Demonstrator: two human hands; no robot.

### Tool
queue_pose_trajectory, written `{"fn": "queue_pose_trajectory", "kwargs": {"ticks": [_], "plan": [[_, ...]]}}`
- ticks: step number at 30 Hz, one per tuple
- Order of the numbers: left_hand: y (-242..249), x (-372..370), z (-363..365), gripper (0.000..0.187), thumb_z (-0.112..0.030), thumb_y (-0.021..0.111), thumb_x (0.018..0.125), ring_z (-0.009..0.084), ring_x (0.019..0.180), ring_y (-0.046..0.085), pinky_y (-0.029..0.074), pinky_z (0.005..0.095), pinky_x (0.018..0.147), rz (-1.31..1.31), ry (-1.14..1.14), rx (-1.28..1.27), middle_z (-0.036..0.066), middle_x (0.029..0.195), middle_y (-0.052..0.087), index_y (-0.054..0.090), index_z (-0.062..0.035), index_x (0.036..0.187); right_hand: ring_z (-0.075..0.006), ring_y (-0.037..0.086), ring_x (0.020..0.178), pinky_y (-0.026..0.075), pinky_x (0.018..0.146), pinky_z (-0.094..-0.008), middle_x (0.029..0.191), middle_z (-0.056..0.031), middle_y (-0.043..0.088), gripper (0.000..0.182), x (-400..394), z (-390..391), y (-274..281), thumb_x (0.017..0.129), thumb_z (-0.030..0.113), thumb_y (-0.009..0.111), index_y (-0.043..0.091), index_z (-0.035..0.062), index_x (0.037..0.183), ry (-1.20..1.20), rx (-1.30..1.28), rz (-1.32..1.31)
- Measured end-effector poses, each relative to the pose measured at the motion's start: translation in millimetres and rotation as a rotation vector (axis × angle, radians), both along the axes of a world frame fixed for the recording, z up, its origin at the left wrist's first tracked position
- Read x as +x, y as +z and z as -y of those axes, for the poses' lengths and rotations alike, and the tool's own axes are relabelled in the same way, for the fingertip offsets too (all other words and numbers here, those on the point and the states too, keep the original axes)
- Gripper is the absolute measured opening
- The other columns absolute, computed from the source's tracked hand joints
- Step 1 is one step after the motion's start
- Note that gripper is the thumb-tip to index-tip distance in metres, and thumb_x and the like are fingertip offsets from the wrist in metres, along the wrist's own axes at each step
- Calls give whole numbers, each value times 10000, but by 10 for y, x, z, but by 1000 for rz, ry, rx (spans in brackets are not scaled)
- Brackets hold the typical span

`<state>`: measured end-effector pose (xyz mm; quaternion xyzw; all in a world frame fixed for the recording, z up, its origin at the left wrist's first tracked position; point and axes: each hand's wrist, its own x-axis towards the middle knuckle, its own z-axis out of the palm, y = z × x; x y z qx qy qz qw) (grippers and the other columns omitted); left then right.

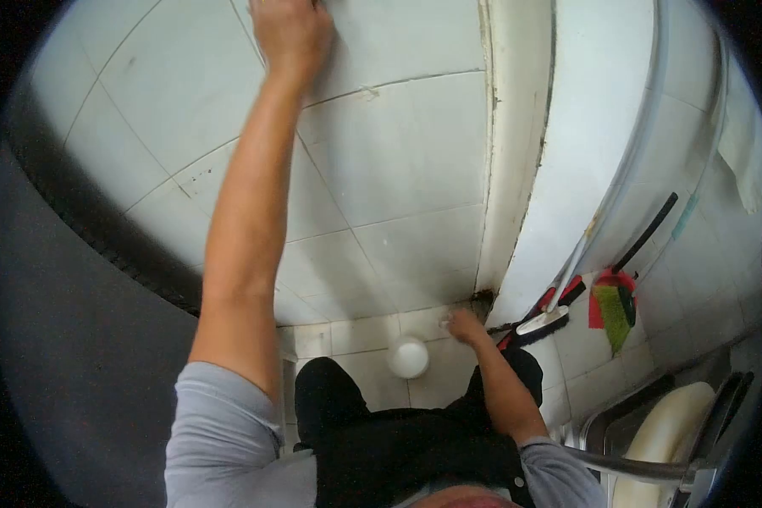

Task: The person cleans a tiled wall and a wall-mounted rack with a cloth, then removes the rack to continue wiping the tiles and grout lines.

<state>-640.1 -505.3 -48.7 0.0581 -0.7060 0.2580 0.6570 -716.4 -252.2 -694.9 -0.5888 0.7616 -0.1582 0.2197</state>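
Note:
My left hand (294,35) is stretched far up against the white wall tiles (398,144). Its fingers are curled, and the top edge of the view cuts them off; a small dark bit shows beside them, but what they hold cannot be made out. Low down, my right hand (463,325) is closed near the foot of the wall, by my right knee. Something pale shows at its fingertips, too small to name. A round white container (409,357) stands between my knees, left of my right hand and apart from it.
A white door frame (516,152) borders the tiles on the right. Beyond it lean a brush with a white head (543,325) and a red dustpan with a green brush (613,309). A metal-framed chair or rack (635,464) stands lower right. A dark surface (85,339) fills the left.

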Motion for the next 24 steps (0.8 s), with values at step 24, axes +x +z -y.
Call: {"fn": "queue_pose_trajectory", "kwargs": {"ticks": [24], "plan": [[-1150, 753, 539, 653, 38, 622, 812, 484, 1508, 326, 248, 633, 1241, -34, 49, 100, 171, 1644, 402, 585, -111, 1446, -427, 662, 1137, 513, 991, -467, 1211, -217, 717, 361, 111, 93, 63, 989, 329, 582, 764, 83, 1180, -168, 12, 157]]}}
